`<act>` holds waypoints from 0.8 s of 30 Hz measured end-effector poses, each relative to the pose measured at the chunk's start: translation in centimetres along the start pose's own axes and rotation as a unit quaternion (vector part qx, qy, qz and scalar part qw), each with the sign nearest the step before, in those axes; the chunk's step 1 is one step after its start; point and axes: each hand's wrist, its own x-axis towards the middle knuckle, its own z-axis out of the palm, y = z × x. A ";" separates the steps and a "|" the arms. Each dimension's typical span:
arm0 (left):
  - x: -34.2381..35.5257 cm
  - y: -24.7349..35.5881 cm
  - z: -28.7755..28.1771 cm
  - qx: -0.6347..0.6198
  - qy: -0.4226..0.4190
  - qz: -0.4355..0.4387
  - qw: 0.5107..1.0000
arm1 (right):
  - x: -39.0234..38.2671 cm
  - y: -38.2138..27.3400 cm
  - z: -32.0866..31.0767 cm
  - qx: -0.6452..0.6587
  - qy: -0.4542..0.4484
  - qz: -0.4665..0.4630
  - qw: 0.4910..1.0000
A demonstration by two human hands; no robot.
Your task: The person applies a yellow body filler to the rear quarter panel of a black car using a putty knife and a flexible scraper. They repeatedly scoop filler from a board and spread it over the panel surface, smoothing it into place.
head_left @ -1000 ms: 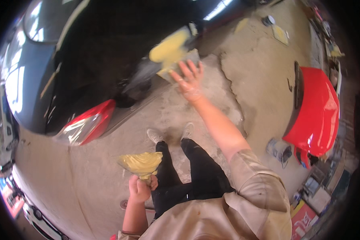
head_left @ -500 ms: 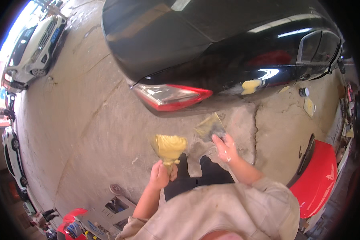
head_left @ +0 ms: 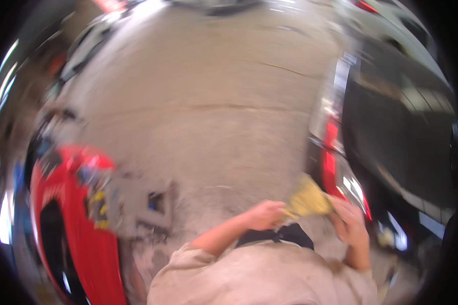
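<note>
My left hand (head_left: pixel 266 215) is closed round the handle of a putty knife, its blade covered in yellow filler (head_left: pixel 309 197). Close against the right side of that blade is my right hand (head_left: pixel 349 221), fingers bent round a thin flat spreader that blur and the filler mostly hide. Both tools meet in front of my waist, left of the black car's (head_left: pixel 402 127) rear corner. Whether the two blades touch, I cannot tell.
The black car's red and clear tail light (head_left: pixel 331 157) stands just beyond my right hand. On the left are a red car body part (head_left: pixel 86 239) and a grey metal cart (head_left: pixel 132 201) with small items on it. Concrete floor (head_left: pixel 203 132) stretches ahead.
My view has swung left, so the black car now lies on the right and the red part shows on the left. My hands have come together, bringing the putty knife and spreader close.
</note>
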 end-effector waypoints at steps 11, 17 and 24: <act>3.5 3.5 -7.3 -0.165 -0.014 0.074 0.983 | 16.7 11.0 4.3 0.652 0.141 0.150 0.730; 7.3 11.1 -15.0 -0.254 0.013 0.050 0.966 | 26.4 16.4 8.4 0.701 -0.136 0.253 0.653; 7.6 15.6 -24.3 -0.192 0.287 0.113 0.932 | 37.0 22.6 7.7 0.756 -0.045 0.316 0.571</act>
